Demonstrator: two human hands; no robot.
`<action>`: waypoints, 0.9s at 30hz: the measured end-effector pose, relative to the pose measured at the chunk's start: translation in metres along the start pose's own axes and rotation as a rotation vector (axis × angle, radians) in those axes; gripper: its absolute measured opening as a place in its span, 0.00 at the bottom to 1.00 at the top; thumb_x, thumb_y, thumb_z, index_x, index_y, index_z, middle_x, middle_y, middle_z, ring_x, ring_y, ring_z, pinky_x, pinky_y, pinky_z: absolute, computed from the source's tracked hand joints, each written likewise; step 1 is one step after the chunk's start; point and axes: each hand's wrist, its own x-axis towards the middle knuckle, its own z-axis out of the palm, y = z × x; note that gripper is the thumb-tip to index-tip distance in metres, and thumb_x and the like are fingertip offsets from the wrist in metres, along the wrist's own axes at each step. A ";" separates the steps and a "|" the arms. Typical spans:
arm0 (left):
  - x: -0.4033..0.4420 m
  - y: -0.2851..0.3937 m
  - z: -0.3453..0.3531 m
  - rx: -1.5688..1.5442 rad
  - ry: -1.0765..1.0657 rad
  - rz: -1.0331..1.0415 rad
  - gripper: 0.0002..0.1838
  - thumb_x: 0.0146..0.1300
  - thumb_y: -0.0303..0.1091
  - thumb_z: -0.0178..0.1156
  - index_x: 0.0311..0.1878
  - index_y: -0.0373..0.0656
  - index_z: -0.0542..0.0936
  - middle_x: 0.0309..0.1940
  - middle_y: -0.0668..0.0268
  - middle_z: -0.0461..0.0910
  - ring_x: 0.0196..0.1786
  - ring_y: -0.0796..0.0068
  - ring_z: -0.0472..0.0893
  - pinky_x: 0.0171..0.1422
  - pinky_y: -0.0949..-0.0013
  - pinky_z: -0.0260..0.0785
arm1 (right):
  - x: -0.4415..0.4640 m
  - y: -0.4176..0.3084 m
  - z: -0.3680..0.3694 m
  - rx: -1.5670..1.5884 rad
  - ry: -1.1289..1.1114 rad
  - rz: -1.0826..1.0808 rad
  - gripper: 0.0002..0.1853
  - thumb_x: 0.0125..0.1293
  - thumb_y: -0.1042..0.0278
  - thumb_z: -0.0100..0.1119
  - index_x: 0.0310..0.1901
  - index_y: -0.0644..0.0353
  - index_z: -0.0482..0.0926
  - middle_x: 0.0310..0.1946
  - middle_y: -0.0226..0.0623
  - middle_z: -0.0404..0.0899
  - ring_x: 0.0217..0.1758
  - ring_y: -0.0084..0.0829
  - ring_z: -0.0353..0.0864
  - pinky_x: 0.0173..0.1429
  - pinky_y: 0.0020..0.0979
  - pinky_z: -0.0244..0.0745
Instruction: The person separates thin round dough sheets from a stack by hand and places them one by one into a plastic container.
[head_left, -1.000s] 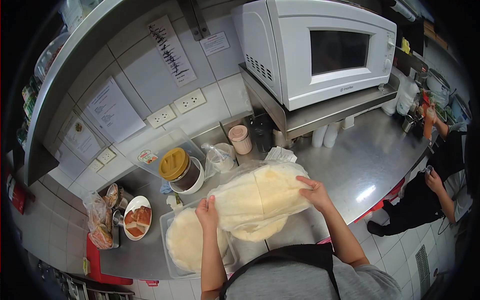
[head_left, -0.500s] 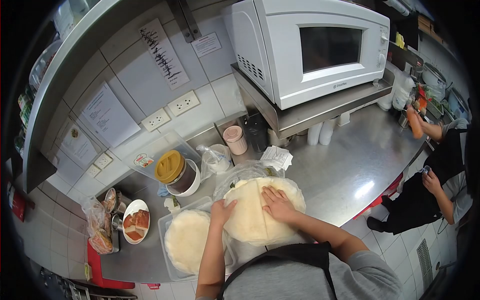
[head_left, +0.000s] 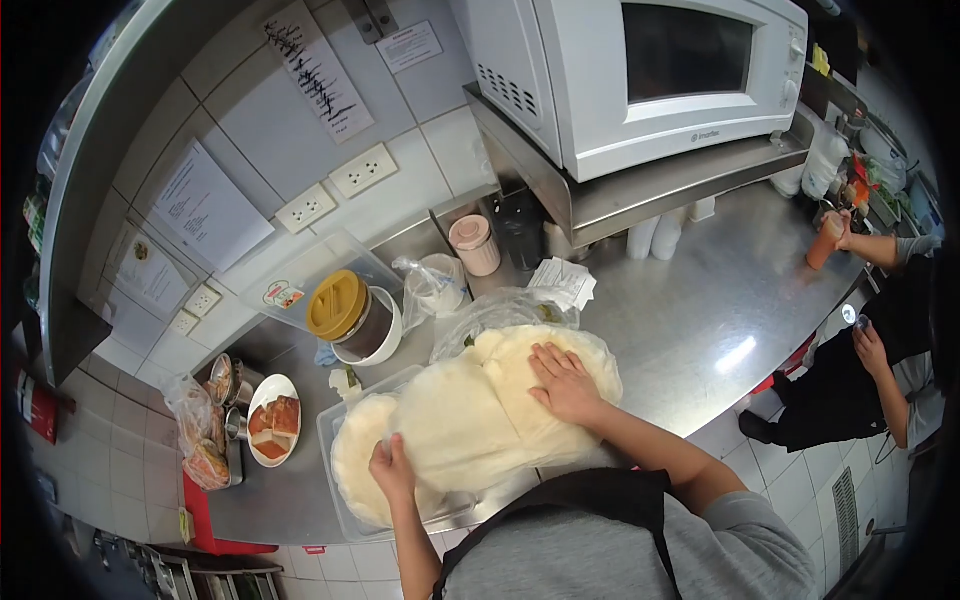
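A thin pale sheet (head_left: pixel 445 415) stretches between the hands, its edge pinched in the left hand (head_left: pixel 392 470); the right hand (head_left: pixel 567 385) lies flat, fingers spread, on the stack (head_left: pixel 599 350) beneath it. An uneven left-hand tug could tear it, I reckon; a light right palm could let the stack skid. Beside the left hand, the box's rim (head_left: pixel 327 450) might snag it.

Near side of desk (head_left: pixel 700 345): container (head_left: pixel 332 470) with round sheets (head_left: pixel 360 450) in it, pile (head_left: pixel 598 370) just to its right, top sheet (head_left: pixel 440 425) reaching from pile leftward over container. Plate (head_left: pixel 280 384) left of container; behind container, jug (head_left: pixel 336 306) standing in bowl (head_left: pixel 390 338), canister (head_left: pixel 474 246) farther right. Plastic bag (head_left: pixel 475 325) behind pile; far right, microwave (head_left: pixel 660 125) on shelf (head_left: pixel 640 200) above desk.
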 end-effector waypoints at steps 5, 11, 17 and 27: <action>-0.010 0.012 -0.040 -0.095 0.117 -0.070 0.19 0.66 0.40 0.59 0.22 0.38 0.72 0.17 0.76 0.69 0.24 0.87 0.63 0.26 0.77 0.56 | 0.000 0.000 -0.001 0.006 0.016 -0.011 0.32 0.67 0.49 0.45 0.67 0.61 0.61 0.72 0.39 0.53 0.75 0.39 0.47 0.75 0.44 0.43; -0.003 0.030 -0.065 -0.059 0.169 -0.036 0.19 0.65 0.42 0.60 0.23 0.39 0.73 0.19 0.77 0.71 0.23 0.87 0.63 0.25 0.78 0.55 | -0.001 0.000 -0.002 0.016 0.005 -0.002 0.32 0.67 0.49 0.45 0.67 0.61 0.61 0.72 0.39 0.52 0.75 0.38 0.47 0.75 0.44 0.43; 0.011 0.042 -0.129 -0.196 0.294 -0.052 0.17 0.66 0.45 0.58 0.37 0.36 0.78 0.28 0.69 0.78 0.27 0.83 0.71 0.31 0.77 0.65 | -0.002 0.000 -0.002 -0.002 -0.003 0.000 0.32 0.67 0.49 0.46 0.67 0.61 0.60 0.72 0.39 0.52 0.76 0.38 0.47 0.75 0.45 0.42; -0.001 0.106 -0.015 -0.299 -0.280 -0.471 0.28 0.70 0.46 0.50 0.64 0.34 0.63 0.55 0.61 0.72 0.52 0.74 0.74 0.62 0.71 0.63 | -0.004 -0.016 -0.022 1.149 -0.372 0.150 0.30 0.72 0.44 0.39 0.64 0.61 0.64 0.67 0.42 0.62 0.69 0.37 0.63 0.69 0.40 0.58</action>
